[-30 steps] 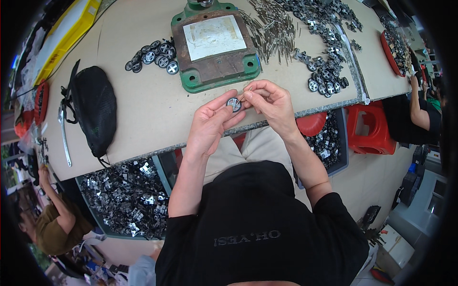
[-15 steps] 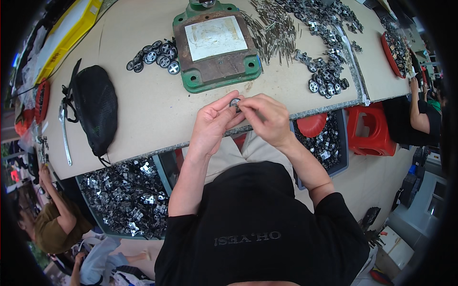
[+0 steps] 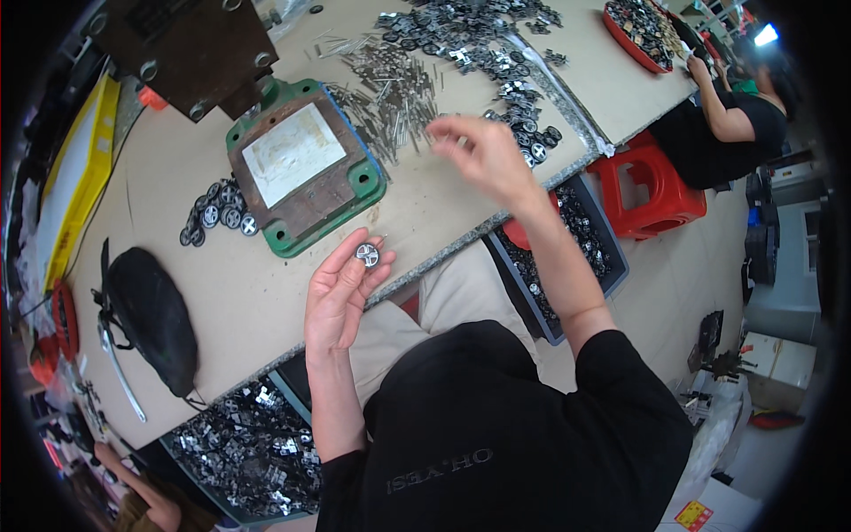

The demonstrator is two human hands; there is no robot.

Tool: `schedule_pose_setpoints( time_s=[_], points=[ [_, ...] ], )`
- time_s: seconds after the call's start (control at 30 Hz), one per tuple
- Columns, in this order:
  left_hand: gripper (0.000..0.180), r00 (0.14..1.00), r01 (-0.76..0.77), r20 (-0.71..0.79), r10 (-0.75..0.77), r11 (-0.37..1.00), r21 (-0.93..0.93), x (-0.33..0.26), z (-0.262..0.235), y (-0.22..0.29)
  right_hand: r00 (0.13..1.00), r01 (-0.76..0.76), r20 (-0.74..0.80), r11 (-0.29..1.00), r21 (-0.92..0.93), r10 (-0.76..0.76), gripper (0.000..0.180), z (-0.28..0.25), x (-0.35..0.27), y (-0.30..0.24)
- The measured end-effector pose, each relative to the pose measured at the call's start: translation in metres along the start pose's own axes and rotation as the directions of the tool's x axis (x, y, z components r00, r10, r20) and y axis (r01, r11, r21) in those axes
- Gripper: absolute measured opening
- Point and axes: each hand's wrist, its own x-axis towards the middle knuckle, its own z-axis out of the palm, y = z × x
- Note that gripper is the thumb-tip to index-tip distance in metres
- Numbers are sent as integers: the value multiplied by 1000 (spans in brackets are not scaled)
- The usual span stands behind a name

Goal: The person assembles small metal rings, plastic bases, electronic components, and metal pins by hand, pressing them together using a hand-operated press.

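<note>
My left hand (image 3: 337, 297) is closed on a small toy wheel (image 3: 367, 255), black-rimmed with silver spokes, held above the table near its front edge. A thin metal pin (image 3: 384, 238) seems to stick out past the wheel. Out over the table, my right hand (image 3: 487, 160) has its fingers bent and apart, with nothing visible in them. Nearest to it lies a spread of thin metal pins (image 3: 390, 97). Several like wheels (image 3: 213, 213) are heaped left of a green-based press (image 3: 359, 182) with a white plate (image 3: 292, 152).
The press's dark upper block (image 3: 182, 53) stands at the far left. Small black and silver parts (image 3: 461, 35) cover the back. A black pouch (image 3: 151, 319) rests at left. Bins of parts (image 3: 257, 443) sit below the edge. A red stool (image 3: 651, 195) and another person (image 3: 736, 124) are at right.
My right hand has left the wheel and moved right and away toward the pins. My left hand keeps the wheel. The whole view has turned, bringing the press's upper block into sight.
</note>
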Motion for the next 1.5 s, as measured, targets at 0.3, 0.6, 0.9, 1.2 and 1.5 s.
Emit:
schedule_pose_setpoints(
  time_s=[0.3,0.6,0.9,1.2,1.5],
  points=[
    [37,1000,-28,7,28,1000,5,1,-2,-2,994,114,26,954,-277,-111,35,-16,16,23],
    [35,995,-82,-45,85,994,75,-7,8,-4,875,-480,468,108,870,125,33,20,-44,-12],
    [35,990,-103,-82,112,989,107,-15,6,-5,999,-44,41,836,548,25,21,39,-55,-21],
    [34,988,-105,-105,116,989,104,-17,4,-5,987,-155,50,858,489,150,22,34,-55,-8],
    [34,985,-112,-119,128,985,129,-16,7,-7,997,-66,19,703,708,74,28,43,-54,-12]
  ],
)
